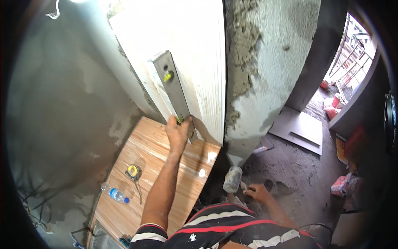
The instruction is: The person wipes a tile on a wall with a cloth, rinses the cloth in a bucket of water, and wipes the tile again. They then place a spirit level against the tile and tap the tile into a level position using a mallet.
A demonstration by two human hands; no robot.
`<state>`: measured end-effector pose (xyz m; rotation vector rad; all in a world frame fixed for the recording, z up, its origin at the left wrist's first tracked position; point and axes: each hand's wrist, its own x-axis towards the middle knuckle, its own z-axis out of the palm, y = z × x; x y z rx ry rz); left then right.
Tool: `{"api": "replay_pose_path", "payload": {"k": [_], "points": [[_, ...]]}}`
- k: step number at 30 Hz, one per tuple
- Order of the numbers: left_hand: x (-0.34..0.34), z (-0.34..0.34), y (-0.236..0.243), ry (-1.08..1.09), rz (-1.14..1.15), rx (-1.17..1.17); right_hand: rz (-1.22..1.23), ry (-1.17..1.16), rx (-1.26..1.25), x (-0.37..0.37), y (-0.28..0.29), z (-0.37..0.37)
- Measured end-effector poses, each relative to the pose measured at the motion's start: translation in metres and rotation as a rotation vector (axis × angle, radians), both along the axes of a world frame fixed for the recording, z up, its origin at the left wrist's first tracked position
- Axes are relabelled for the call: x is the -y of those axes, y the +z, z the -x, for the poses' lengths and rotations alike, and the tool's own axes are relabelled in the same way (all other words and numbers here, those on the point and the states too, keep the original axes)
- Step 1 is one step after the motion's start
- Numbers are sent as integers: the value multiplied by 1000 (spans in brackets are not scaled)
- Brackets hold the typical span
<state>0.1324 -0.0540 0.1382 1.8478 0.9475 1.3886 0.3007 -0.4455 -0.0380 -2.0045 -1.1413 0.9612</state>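
Note:
My left hand (177,133) grips the lower end of a grey spirit level (173,85) with yellow-green vials. The level lies tilted against a large, white, finely streaked tile panel (207,54) that stands upright. Low on the right, my right hand (258,193) is closed around the short handle of a mallet (233,179), whose pale grey head is smeared with mortar. The mallet is held beside the counter's edge, apart from the panel. Below the panel spreads a wood-grain counter surface (161,143).
On the counter rest a yellow-and-black tape measure (132,170) and a plastic water bottle (116,194). Rough mortar (242,54) edges the pillar right of the panel. Grey tiles (298,130) and a red-and-white bag (340,185) lie on the dirty floor near a doorway.

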Motion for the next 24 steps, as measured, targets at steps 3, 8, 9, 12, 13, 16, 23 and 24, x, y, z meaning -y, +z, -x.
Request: {"api": "replay_pose_path", "payload": {"k": [3,8,9,12,13,16,23,24], "points": [[4,1,1,0,25,25,-32,-7,-17,-4,1,2],[-5,-1,-21,-37,44,71,-44,-14,-93,-12,-12,1],[-5,-3,-22,-52,34,99,-50,-18,-114,-13,-17,1],[2,-1,-25,-70,122,43,-72,22,-162,-16,-28,-1],[3,-2,-25,-99,185,51,-20,25,-191,-17,-31,-1],[7,-4,-28,-109,199,116,14,48,-209,-20,-43,-1],[7,-8,-32,-132,259,182,105,95,-222,-21,-68,-3],[8,-8,-31,-126,253,175,100,101,-229,-19,-74,-4]]}}
